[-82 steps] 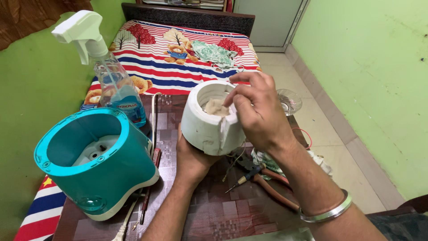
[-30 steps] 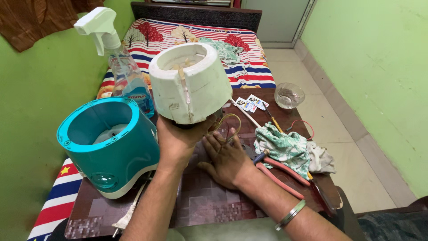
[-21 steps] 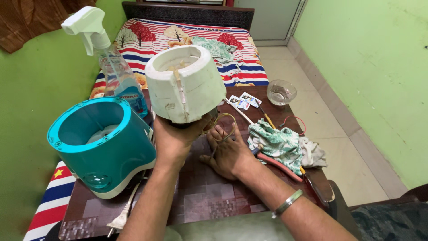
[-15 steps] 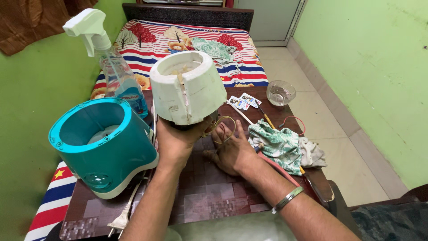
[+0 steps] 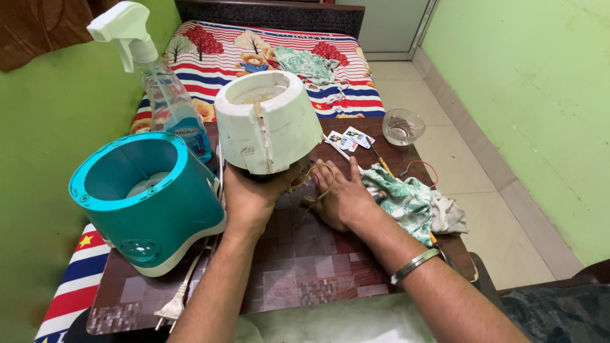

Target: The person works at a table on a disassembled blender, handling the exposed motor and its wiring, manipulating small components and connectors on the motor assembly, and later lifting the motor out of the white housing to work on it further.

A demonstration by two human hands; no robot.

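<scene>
Head view
Left hand: the left hand [image 5: 254, 194] is cupping the underside of the white cylindrical housing [image 5: 270, 124], fingers curled up around its base, and is holding it raised clear of the table [image 5: 318, 267], over the middle of the far half.
White housing: it is sitting upright on that palm, open top facing up, with something pale showing inside and a stained seam running down its front wall.
Right hand: the right hand [image 5: 340, 197] is lying palm down on the table just right of the left wrist, fingers spread and pointing toward the far edge; a metal bangle [image 5: 416, 265] is circling its wrist.
Wires: thin yellowish wires [image 5: 321, 181] are hanging from under the housing and looping over the right hand's fingers; whether the fingers are pinching them cannot be told.
Teal shell: 1 teal plastic shell [image 5: 146, 200] with a white base is standing open at the table's left edge, touching nothing held.
Spray bottle: a clear spray bottle [image 5: 168, 95] with blue liquid is standing at the far left corner, behind the shell.
Cloth: a green patterned cloth [image 5: 406, 203] is lying crumpled near the right edge, just beside the right hand.
Glass bowl: a small glass bowl [image 5: 403, 126] is sitting at the far right corner.
Plug: a white plug [image 5: 171, 310] is lying at the near left edge.
</scene>
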